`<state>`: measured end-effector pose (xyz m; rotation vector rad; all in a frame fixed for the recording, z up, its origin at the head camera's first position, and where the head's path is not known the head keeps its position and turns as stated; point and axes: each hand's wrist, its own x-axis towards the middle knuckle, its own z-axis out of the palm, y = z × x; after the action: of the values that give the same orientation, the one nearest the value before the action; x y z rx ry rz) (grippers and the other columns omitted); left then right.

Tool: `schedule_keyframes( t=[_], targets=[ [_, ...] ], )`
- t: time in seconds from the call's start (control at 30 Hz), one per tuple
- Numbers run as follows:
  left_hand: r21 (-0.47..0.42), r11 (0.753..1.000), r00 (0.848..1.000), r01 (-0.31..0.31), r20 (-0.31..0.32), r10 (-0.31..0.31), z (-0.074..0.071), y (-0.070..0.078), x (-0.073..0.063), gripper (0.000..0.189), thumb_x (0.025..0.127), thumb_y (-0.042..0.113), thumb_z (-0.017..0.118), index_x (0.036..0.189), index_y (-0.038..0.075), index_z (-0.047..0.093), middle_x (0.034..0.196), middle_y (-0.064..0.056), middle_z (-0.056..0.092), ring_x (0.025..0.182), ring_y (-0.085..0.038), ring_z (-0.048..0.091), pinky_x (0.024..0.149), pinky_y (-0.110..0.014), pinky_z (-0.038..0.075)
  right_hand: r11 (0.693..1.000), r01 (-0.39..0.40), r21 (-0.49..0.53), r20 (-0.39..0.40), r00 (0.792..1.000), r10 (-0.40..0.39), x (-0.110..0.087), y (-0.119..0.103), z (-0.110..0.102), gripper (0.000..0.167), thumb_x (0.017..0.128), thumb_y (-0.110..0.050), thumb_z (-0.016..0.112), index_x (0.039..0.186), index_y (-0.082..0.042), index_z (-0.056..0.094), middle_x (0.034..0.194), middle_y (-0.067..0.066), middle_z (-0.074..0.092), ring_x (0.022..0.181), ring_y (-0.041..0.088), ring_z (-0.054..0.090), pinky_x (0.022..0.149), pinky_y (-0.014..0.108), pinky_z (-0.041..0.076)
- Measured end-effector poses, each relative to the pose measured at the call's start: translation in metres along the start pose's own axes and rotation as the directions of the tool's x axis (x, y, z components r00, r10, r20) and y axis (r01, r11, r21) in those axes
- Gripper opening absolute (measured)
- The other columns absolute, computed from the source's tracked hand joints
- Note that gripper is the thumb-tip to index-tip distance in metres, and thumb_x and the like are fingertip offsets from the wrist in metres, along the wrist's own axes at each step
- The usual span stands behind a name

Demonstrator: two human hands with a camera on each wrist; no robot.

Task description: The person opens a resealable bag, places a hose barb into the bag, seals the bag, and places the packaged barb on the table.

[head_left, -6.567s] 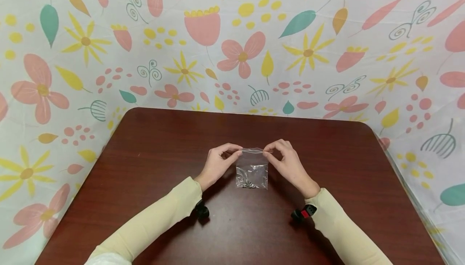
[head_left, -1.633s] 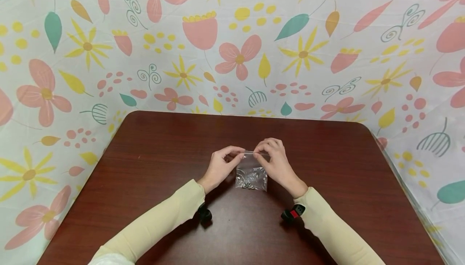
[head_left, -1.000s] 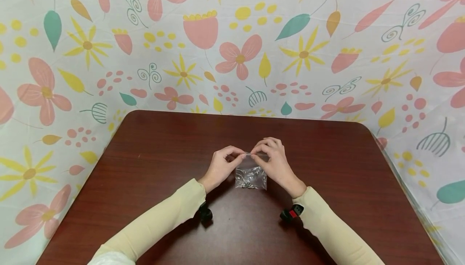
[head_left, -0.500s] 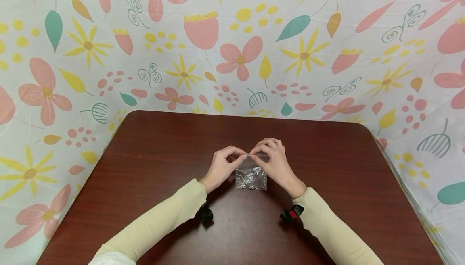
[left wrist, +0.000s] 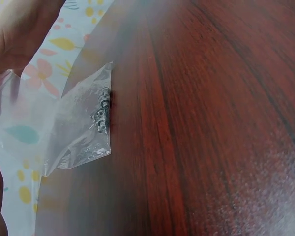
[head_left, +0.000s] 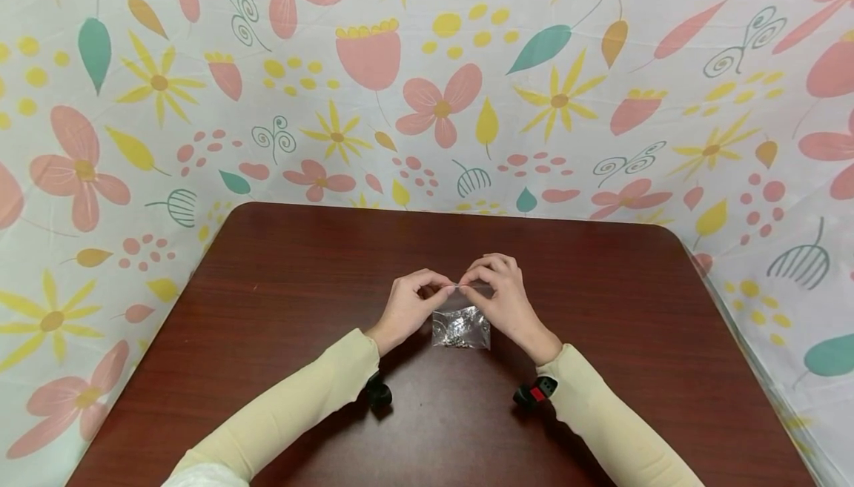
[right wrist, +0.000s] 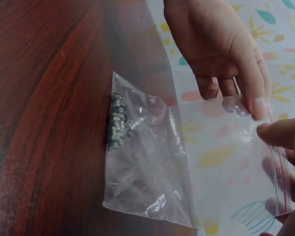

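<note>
A clear zip-lock bag stands with its bottom edge on the table, and several small metal nuts lie along that bottom. My left hand pinches the zip strip at the bag's top between thumb and index finger. Right beside it, my right hand pinches the same strip, the two hands' fingertips almost meeting. In the right wrist view the strip, with a thin red line, runs on past the fingers of my right hand. Whether the strip is sealed under the fingertips is hidden.
The dark red-brown table has rounded far corners. Behind and beside it hangs a white cloth printed with flowers and leaves. A black wrist camera sits under the left sleeve, another camera under the right.
My right hand has moved left along the bag's top edge, from its right corner to beside my left hand's fingertips. In the last second both hands have hardly moved, the fingertips dipping slightly.
</note>
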<state>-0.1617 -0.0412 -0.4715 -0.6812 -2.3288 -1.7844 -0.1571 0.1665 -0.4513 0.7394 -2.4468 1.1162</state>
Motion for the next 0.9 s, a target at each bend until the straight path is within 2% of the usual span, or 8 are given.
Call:
schedule_keyframes(
  t=[0.13,0.3,0.6,0.9],
  targets=[
    [0.017,0.999,0.999,-0.032,-0.005,0.032,-0.0012,-0.0006,0.0002,0.005,0.095,0.011,0.077,0.098,0.011,0.082,0.088,0.002,0.074,0.071,-0.009,0.063,0.067,-0.025,0.053,1.0,-0.023,-0.001,-0.001,1.0,0.023,-0.0014,0.0021,-0.0009,0.011,0.086,-0.007,0.085,0.092,-0.014,0.078,0.107,0.011,0.069,0.124,0.049,0.047,0.102,0.069,0.029],
    [0.003,1.0,0.999,-0.031,-0.015,0.031,-0.003,-0.0005,-0.0008,0.006,0.095,0.008,0.077,0.098,0.011,0.081,0.089,0.001,0.074,0.072,-0.009,0.063,0.068,-0.025,0.054,0.998,-0.061,-0.001,-0.005,0.998,0.061,-0.0031,0.004,-0.0036,0.011,0.087,-0.005,0.083,0.092,-0.012,0.077,0.108,0.011,0.069,0.123,0.044,0.048,0.104,0.066,0.028],
    [-0.011,1.0,1.0,-0.019,-0.001,0.019,-0.004,-0.0035,-0.0022,0.006,0.095,0.01,0.077,0.099,0.012,0.081,0.09,0.001,0.074,0.073,-0.009,0.064,0.068,-0.026,0.054,1.0,-0.028,-0.013,-0.004,1.0,0.028,-0.0045,0.0043,-0.0036,0.011,0.086,-0.007,0.084,0.09,-0.012,0.075,0.107,0.011,0.068,0.121,0.043,0.048,0.104,0.065,0.029],
    [-0.028,1.0,1.0,0.007,0.012,-0.007,-0.0009,-0.0051,-0.0016,0.006,0.096,0.012,0.076,0.1,0.011,0.081,0.092,0.001,0.074,0.074,-0.01,0.065,0.07,-0.026,0.055,0.999,-0.026,-0.019,0.016,1.0,0.027,-0.0044,0.0043,-0.001,0.013,0.088,-0.007,0.083,0.095,-0.014,0.076,0.109,0.01,0.068,0.124,0.047,0.047,0.098,0.069,0.03]
  ],
)
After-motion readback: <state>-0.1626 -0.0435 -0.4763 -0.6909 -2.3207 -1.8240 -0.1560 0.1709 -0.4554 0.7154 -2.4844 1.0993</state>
